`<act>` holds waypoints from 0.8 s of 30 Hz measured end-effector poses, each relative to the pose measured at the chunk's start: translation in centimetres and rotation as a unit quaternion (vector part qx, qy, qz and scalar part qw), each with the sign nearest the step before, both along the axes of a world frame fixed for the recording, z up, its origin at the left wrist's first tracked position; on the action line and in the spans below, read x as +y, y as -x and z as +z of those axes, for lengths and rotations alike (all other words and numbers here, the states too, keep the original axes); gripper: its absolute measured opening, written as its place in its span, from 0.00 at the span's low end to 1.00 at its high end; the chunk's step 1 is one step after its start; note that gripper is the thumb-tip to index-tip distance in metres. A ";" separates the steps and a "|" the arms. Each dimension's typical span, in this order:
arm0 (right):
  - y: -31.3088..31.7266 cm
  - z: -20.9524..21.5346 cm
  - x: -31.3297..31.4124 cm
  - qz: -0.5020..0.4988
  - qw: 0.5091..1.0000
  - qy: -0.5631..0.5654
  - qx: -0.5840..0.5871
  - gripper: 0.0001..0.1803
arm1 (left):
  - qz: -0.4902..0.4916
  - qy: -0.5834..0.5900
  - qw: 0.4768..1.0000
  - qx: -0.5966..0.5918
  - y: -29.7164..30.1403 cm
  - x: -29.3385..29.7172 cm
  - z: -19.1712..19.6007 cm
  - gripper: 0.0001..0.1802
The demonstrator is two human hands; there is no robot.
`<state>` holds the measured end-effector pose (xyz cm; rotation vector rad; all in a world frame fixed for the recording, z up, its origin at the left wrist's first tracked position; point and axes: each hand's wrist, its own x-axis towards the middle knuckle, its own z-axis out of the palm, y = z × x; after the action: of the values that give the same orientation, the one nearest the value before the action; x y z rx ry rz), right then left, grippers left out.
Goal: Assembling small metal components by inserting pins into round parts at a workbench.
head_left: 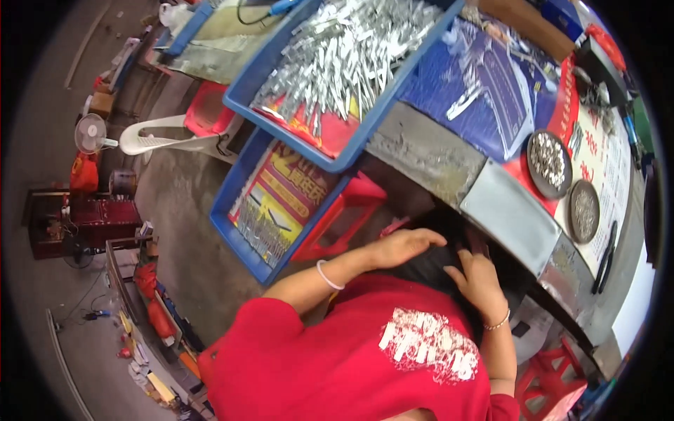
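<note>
Black lap fabric (pixel 423 271) lies under both bare hands, just short of the worktable edge. The left hand (pixel 409 247) extends its fingers toward 3 o'clock; its underside is hidden, so whether it grips anything cannot be told. The right hand (pixel 481 279) spreads its thumb from its fingers, a small gap separating the two hands. At 2 o'clock, a smooth grey rectangular plate (pixel 511 216) sits along the table edge, presumably to keep a flat surface near the body. Beyond it, two dark round bowls (pixel 583 212) hold small metal parts, likely contained against scattering. At 11 o'clock, a large blue plastic tray (pixel 385 125) corrals loose silver metal strips (pixel 344 56), apparently within left-hand reach.
</note>
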<state>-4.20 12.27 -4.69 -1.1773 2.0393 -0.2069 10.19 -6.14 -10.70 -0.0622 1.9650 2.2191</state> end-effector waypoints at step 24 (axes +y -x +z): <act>-4.2 2.6 -5.2 -0.329 0.711 0.326 -0.529 0.23 | 0.351 -0.338 0.871 0.064 0.9 3.3 5.4 0.12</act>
<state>0.00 7.06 -2.10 -0.3496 1.1835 -1.6485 9.25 -2.83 -5.33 -0.6319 1.1792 3.3262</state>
